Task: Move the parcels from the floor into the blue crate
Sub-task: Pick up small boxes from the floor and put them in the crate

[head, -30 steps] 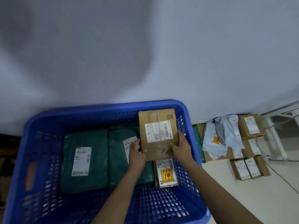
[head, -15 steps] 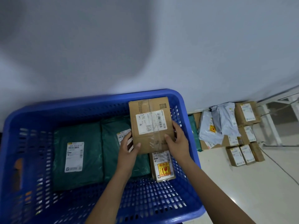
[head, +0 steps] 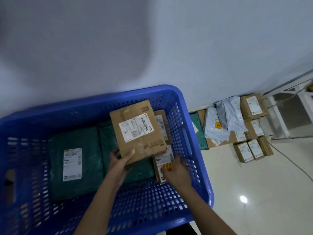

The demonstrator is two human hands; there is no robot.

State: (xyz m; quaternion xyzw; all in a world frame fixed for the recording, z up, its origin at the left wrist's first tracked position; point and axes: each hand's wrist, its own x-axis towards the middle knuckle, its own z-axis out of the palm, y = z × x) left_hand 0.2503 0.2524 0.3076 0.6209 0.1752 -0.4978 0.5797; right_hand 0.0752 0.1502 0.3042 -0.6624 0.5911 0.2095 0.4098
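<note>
The blue crate point(head: 179, 99) fills the lower left and centre of the frame; inside it, at centre, the left hand point(head: 121, 160) grips the near corner of a brown cardboard box point(head: 137, 131), thumb on top and fingers curled beneath, holding it tilted above the crate floor; its white label faces up. To the lower right of that box, the right hand point(head: 176, 172) is over a small box with a yellow sticker point(head: 163, 160) that lies against the crate's right wall; the hand is blurred, so I cannot tell whether its fingers are loose or pinching the small box, though they seem to touch its near end. Another brown box point(head: 161, 122) shows just behind the held one, near the right wall. Two green mailer bags lie flat on the crate floor: one at left with a white label point(head: 74, 163), one under the held box point(head: 108, 141). At the right of the frame, on the pale floor point(head: 254, 192) against the wall point(head: 152, 39), a heap of parcels remains: grey poly bags point(head: 227, 119) over brown cartons, a larger carton point(head: 253, 106) at upper right, and three small boxes point(head: 252, 150) side by side below.
</note>
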